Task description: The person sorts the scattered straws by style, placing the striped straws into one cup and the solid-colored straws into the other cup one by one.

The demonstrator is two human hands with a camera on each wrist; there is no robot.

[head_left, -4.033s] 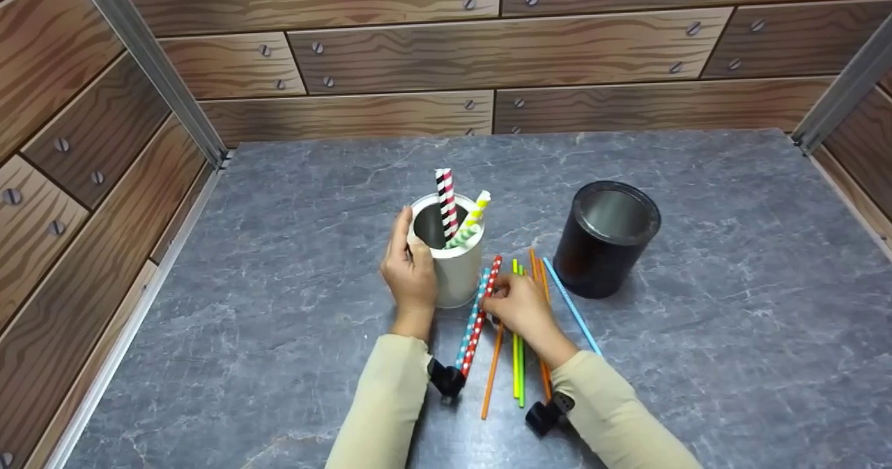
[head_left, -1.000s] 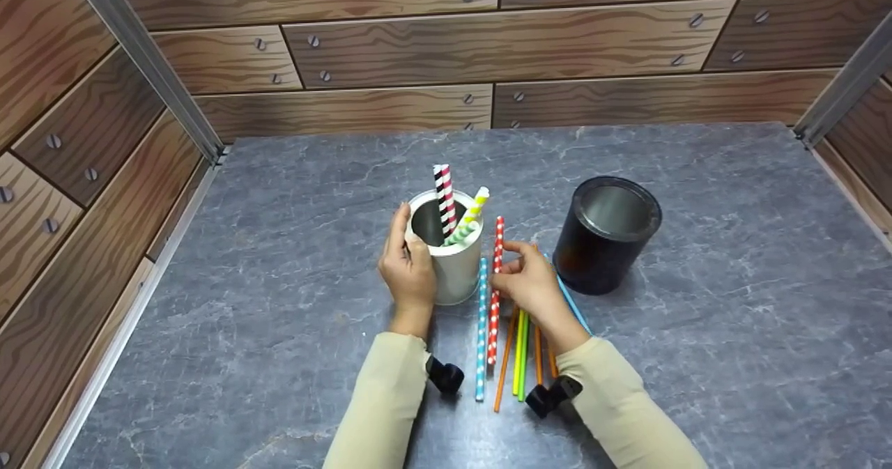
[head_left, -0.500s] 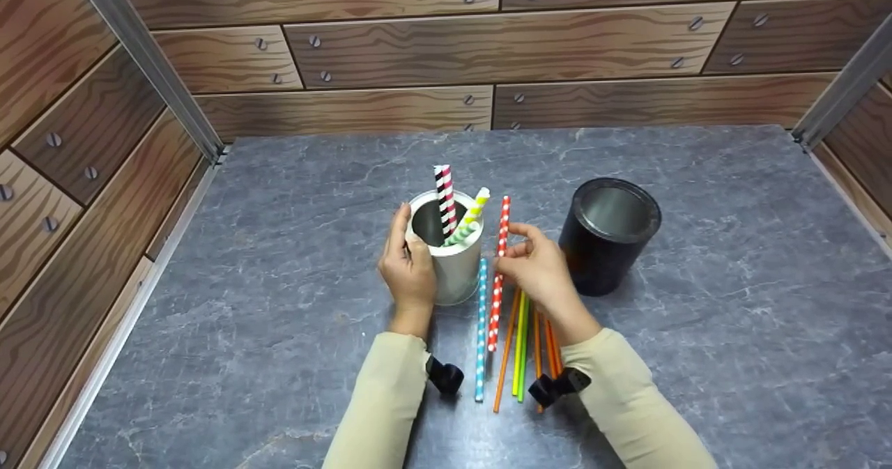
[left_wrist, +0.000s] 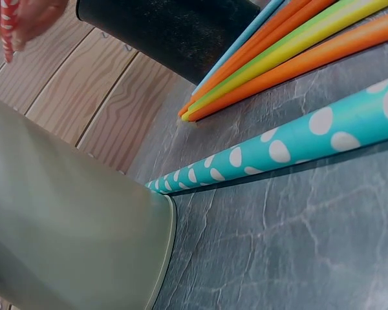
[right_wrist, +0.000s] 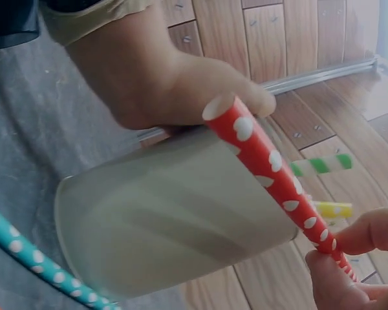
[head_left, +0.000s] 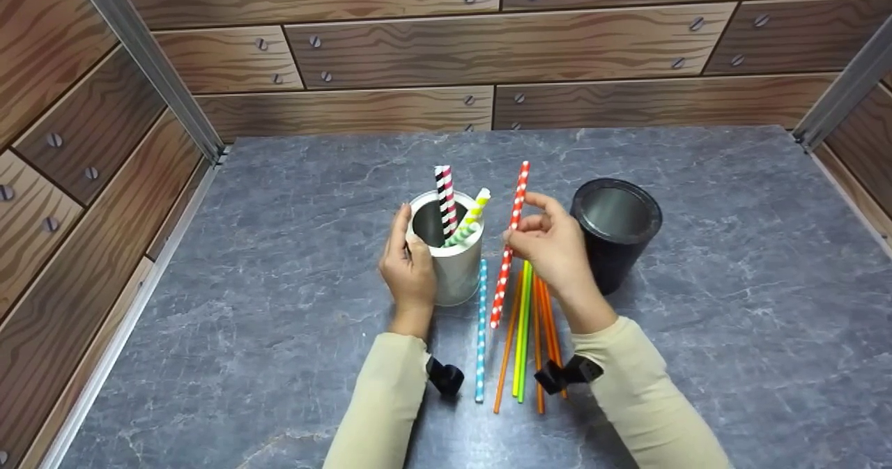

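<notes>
My left hand (head_left: 408, 274) holds the white can (head_left: 458, 277) from its left side, thumb in front and fingers along the wall near the rim. Several striped paper straws (head_left: 446, 201) lean inside it: black, pink, yellow and green. My right hand (head_left: 554, 246) pinches a red straw with white dots (head_left: 520, 201) between thumb and fingertips. That straw is raised and tilted, right of the can. In the right wrist view the red straw (right_wrist: 271, 161) crosses in front of the can. A blue dotted straw (head_left: 481, 336) lies on the table beside the can's base.
A black can (head_left: 610, 246) stands behind my right hand, partly covered by it. Thin orange straws (head_left: 506, 357) and yellow and green straws (head_left: 521, 343) lie on the grey table (head_left: 279, 281). In the left wrist view a thin light-blue straw (left_wrist: 236, 45) lies by the black can. Wood-patterned walls (head_left: 390, 51) surround the table.
My right hand has picked up the red dotted straw from beside the blue dotted one and moved it up, away and to the right. My left hand has stayed on the white can.
</notes>
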